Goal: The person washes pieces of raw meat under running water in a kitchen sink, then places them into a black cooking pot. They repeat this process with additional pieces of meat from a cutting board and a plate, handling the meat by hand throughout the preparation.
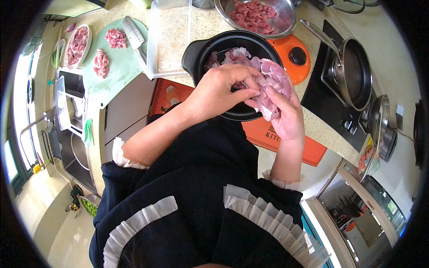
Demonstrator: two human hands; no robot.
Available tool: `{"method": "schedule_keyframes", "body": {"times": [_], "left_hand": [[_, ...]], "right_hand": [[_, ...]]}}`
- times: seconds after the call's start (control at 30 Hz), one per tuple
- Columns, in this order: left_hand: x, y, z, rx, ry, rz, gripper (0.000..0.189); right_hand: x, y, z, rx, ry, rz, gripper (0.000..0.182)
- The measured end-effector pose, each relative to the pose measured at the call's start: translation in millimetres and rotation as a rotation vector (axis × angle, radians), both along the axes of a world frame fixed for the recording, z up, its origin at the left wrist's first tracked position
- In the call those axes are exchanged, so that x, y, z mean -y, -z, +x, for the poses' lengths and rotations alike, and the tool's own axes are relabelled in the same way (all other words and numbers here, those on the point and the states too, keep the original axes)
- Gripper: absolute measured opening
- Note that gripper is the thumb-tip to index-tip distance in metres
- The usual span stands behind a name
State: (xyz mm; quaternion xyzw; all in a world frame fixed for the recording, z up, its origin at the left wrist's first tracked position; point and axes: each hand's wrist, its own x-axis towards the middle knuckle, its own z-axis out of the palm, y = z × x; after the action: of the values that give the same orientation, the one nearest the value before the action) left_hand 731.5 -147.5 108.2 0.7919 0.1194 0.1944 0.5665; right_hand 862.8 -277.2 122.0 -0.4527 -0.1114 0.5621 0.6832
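A piece of raw meat with whitish fat or membrane lies in my right hand, whose thumb presses on it. With thumb and fingertips my left hand pinches the near side of the same piece. Both hands are over a black cooking pot with side handles. More raw meat lies inside the pot, partly hidden by my hands. Behind the pot, a steel bowl holds cut raw meat. An orange lid with a black knob lies at the pot's right.
Left of the pot are a clear plastic tray, a green cutting board with two meat piles and a kitchen knife, and an oval dish of meat. A frying pan stands on the black hob at right.
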Motion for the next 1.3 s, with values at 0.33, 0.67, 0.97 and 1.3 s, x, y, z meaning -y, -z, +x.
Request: {"method": "schedule_keyframes", "body": {"times": [0.33,0.67,0.97,1.3], "left_hand": [[-11,2,-12,0.046,-0.084,-0.759,0.006],[-18,-3,-17,0.055,-0.126,-0.861,0.005],[-20,8,-20,-0.048,-0.216,-0.812,0.008],[-20,31,-8,-0.281,-0.186,-0.477,0.010]], "right_hand": [[4,-12,9,0.189,0.065,-0.066,0.045],[7,-7,10,0.211,0.125,-0.017,0.056],[11,-1,12,0.478,0.113,-0.118,0.048],[23,8,23,0.570,0.026,-0.156,0.041]]}}
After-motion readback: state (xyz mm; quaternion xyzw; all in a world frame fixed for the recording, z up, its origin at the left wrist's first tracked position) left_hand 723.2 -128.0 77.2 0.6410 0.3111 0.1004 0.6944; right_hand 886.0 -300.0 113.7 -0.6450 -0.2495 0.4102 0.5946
